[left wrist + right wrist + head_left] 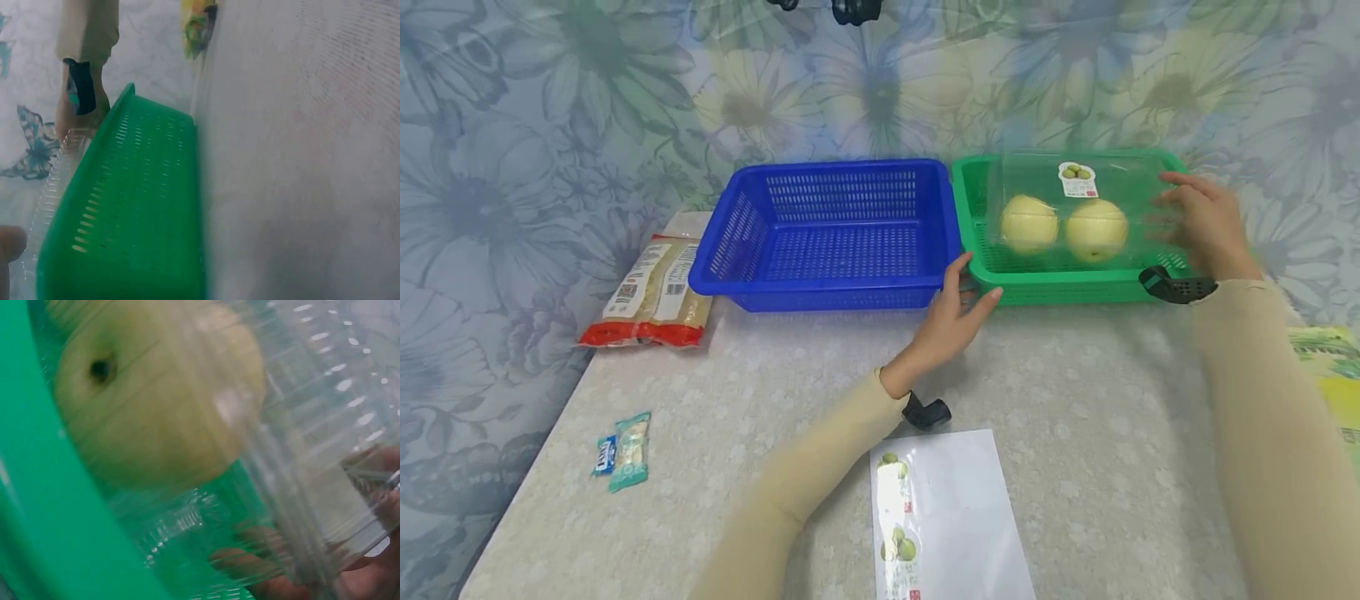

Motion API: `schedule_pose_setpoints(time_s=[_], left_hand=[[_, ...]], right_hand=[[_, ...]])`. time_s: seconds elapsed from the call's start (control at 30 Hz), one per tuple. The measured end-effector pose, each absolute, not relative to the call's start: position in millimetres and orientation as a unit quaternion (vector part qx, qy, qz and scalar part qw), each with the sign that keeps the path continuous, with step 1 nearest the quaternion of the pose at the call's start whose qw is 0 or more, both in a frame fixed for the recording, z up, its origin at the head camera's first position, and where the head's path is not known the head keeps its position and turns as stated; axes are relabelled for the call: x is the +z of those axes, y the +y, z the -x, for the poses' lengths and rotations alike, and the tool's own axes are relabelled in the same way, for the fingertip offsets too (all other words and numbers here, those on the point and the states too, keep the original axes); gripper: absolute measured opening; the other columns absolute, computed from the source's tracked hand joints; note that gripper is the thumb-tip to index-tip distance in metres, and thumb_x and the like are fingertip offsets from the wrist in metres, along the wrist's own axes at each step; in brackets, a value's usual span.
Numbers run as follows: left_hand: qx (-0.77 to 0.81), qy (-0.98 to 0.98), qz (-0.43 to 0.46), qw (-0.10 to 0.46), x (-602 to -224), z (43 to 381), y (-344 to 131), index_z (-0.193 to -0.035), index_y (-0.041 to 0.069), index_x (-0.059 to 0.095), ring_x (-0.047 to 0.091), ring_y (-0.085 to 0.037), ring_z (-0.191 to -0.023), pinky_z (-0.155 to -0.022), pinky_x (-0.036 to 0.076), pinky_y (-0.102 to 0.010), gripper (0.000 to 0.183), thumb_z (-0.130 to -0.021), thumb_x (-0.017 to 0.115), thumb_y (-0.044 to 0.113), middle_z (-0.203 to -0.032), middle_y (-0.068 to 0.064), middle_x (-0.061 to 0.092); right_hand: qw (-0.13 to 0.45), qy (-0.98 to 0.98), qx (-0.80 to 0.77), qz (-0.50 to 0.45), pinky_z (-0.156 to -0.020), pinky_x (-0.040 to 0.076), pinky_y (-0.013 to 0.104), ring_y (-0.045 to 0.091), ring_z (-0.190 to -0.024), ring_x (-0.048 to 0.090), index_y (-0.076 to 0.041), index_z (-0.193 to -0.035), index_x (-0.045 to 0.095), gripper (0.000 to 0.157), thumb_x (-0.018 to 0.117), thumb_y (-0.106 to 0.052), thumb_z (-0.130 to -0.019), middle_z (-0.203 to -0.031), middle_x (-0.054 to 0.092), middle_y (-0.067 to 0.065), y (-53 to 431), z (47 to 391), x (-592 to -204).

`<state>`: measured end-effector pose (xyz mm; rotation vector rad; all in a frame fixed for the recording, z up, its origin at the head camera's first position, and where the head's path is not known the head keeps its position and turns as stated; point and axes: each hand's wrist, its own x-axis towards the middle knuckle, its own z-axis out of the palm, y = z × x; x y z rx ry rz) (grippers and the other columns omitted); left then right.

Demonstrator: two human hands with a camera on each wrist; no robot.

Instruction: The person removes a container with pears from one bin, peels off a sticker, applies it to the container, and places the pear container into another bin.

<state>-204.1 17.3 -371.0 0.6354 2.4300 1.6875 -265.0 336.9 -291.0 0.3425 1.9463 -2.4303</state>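
A clear plastic clamshell box with a fruit label on its lid sits in the green basket. Two round pale-yellow fruits show through the plastic. At the box's right end my right hand grips the plastic; in the right wrist view its fingers show through the clear wall, close to a fruit. My left hand is at the green basket's front left corner, thumb and forefinger spread apart. Only one fingertip of it appears in the left wrist view.
A blue basket stands against the green one. Left of it lies a red-edged food packet, with two small wrapped snacks nearer the front. A label sheet lies at the front; a yellow-green package is far right.
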Motion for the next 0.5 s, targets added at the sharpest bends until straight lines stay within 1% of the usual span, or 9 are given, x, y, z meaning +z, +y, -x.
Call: schedule_pose_setpoints(time_s=[0.1,0.13,0.17,0.23,0.33,0.4,0.43,0.5], left_hand=[[0.572,0.797,-0.189,0.037,-374,206,22,-0.144,0.019,0.008,0.050,-0.024,-0.119,-0.096,0.044,-0.033,0.067,-0.093,0.046,0.039,-0.136,-0.014,0.041],[0.573,0.798,-0.184,0.030,-374,207,24,-0.144,0.019,0.009,0.051,-0.024,-0.118,-0.095,0.045,-0.032,0.066,-0.092,0.046,0.039,-0.135,-0.014,0.043],[0.576,0.797,-0.182,0.025,-374,207,26,-0.144,0.019,0.010,0.052,-0.024,-0.117,-0.093,0.046,-0.031,0.066,-0.092,0.046,0.039,-0.134,-0.014,0.044],[0.574,0.799,-0.175,0.019,-374,208,29,-0.143,0.019,0.011,0.053,-0.023,-0.116,-0.091,0.048,-0.029,0.065,-0.092,0.045,0.041,-0.132,-0.014,0.046],[0.567,0.806,-0.169,0.013,-374,209,31,-0.143,0.019,0.013,0.055,-0.022,-0.114,-0.087,0.049,-0.029,0.064,-0.092,0.044,0.043,-0.129,-0.013,0.050],[0.563,0.809,-0.168,0.006,-374,209,32,-0.142,0.020,0.015,0.057,-0.021,-0.111,-0.084,0.050,-0.029,0.063,-0.092,0.043,0.044,-0.127,-0.012,0.052],[0.561,0.811,-0.169,0.000,-375,210,32,-0.142,0.019,0.016,0.059,-0.020,-0.109,-0.083,0.051,-0.028,0.062,-0.092,0.044,0.044,-0.125,-0.011,0.054],[0.560,0.811,-0.169,-0.010,-376,210,33,-0.142,0.020,0.017,0.061,-0.019,-0.105,-0.080,0.051,-0.027,0.060,-0.092,0.044,0.043,-0.123,-0.010,0.056]], right_hand=[[0.041,0.654,-0.747,-0.114,-0.057,0.055,0.027,0.010,-0.067,0.066,-0.023,-0.136,0.040,0.047,0.051,-0.016,-0.090,-0.117,0.048,-0.005,338,269,-298],[0.052,0.663,-0.739,-0.110,-0.058,0.055,0.026,0.009,-0.068,0.065,-0.022,-0.137,0.038,0.048,0.050,-0.018,-0.091,-0.125,0.044,-0.004,337,270,-300],[0.061,0.672,-0.730,-0.108,-0.059,0.055,0.026,0.009,-0.068,0.065,-0.022,-0.138,0.036,0.049,0.049,-0.018,-0.091,-0.128,0.041,-0.005,338,271,-301],[0.083,0.698,-0.704,-0.103,-0.063,0.055,0.026,0.006,-0.071,0.064,-0.022,-0.139,0.033,0.049,0.047,-0.021,-0.092,-0.124,0.041,-0.004,339,273,-302],[0.125,0.756,-0.637,-0.086,-0.073,0.054,0.028,0.003,-0.078,0.060,-0.022,-0.142,0.026,0.051,0.042,-0.025,-0.094,-0.123,0.039,-0.007,342,276,-303],[0.153,0.795,-0.583,-0.069,-0.080,0.052,0.028,-0.001,-0.082,0.057,-0.024,-0.143,0.021,0.051,0.037,-0.030,-0.095,-0.119,0.037,-0.007,344,277,-303],[0.163,0.812,-0.557,-0.061,-0.082,0.051,0.028,-0.002,-0.084,0.056,-0.025,-0.143,0.019,0.051,0.034,-0.032,-0.096,-0.121,0.035,-0.007,345,278,-304],[0.179,0.829,-0.527,-0.050,-0.088,0.048,0.028,0.005,-0.097,0.054,-0.027,-0.144,0.014,0.050,0.029,-0.035,-0.096,-0.136,0.027,0.000,346,278,-306]])
